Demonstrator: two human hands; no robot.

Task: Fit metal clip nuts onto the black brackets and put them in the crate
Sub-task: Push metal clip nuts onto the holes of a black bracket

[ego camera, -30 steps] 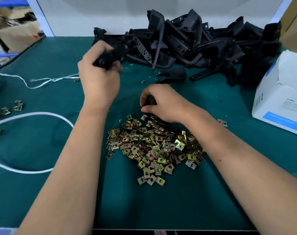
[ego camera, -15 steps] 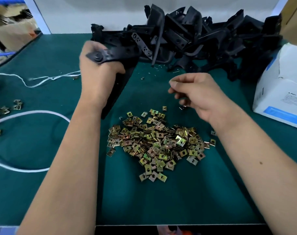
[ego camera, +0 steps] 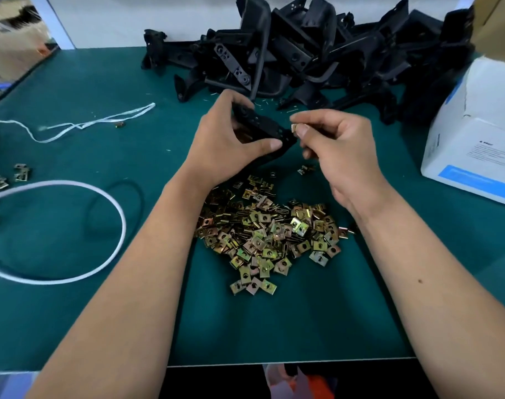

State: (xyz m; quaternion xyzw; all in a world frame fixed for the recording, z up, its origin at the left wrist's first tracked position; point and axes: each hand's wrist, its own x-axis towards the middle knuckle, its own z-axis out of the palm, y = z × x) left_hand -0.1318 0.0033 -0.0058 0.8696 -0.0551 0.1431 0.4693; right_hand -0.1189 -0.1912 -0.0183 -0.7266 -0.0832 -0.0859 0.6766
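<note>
The left hand (ego camera: 231, 145) is gripping a black plastic bracket (ego camera: 264, 131) over the green table (ego camera: 72, 298). The right hand (ego camera: 337, 148) is pinching a small gold metal clip nut (ego camera: 294, 127) at the bracket's 3 o'clock end. Next it probably needs sliding on

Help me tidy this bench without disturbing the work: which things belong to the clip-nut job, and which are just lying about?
In use:
- bracket held in the left hand
- clip nut pinched by the right hand
- pile of clip nuts
- heap of black brackets

Lying about:
- white cord
- white band loop
- white box
</note>
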